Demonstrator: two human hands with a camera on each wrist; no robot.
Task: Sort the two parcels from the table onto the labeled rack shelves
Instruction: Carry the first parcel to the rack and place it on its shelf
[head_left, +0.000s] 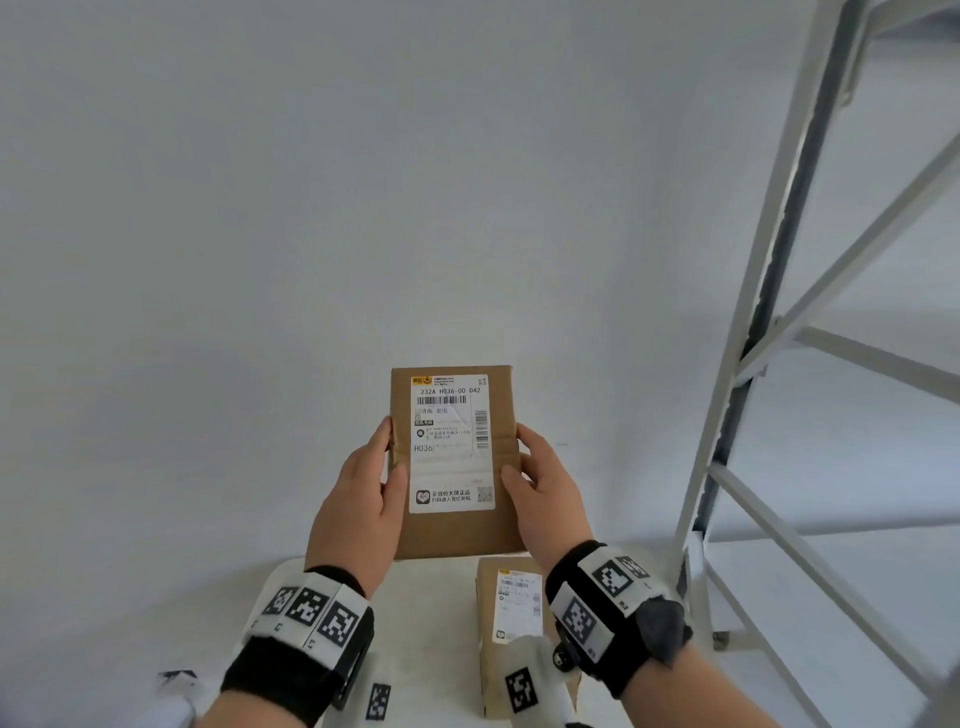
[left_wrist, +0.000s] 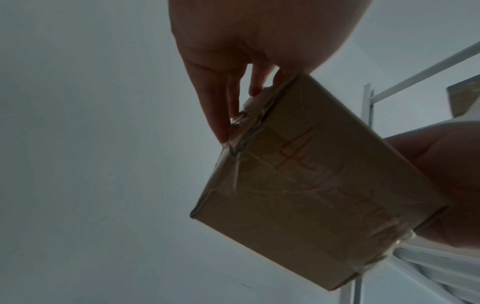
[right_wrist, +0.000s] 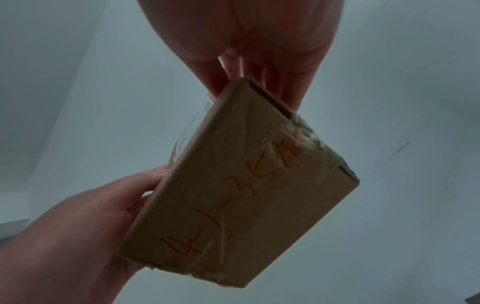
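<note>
- wrists nearest the camera, both wearing black straps with square black-and-white marker tags.
- second parcel (head_left: 511, 623) lay on the white table (head_left: 431, 644) below my right wrist, label side up, nothing touching it. its lower part was hidden behind a tag.
- my left hand (head_left: 363, 499) gripped the left edge of the held parcel (head_left: 454, 457): thumb on the front face, fingers (left_wrist: 218, 115) running up along the taped side edge.
- my right hand (head_left: 545, 493) gripped the right edge the same way, thumb on the front, fingers (right_wrist: 291, 90) behind it.
- held parcel was brown cardboard, upright, lifted clear of the table in front of me, shipping label (head_left: 452, 441) facing me; readable text included "232a h036-00 d42" and "h036".
- wrist views showed its back face: clear tape over the seams and orange handwritten marks, too blurred to read reliably.
- white metal rack (head_left: 769, 322) stood to the right, well apart from the held parcel; shelf labels not readable.
- plain pale wall (head_left: 311, 208) behind everything.
</note>
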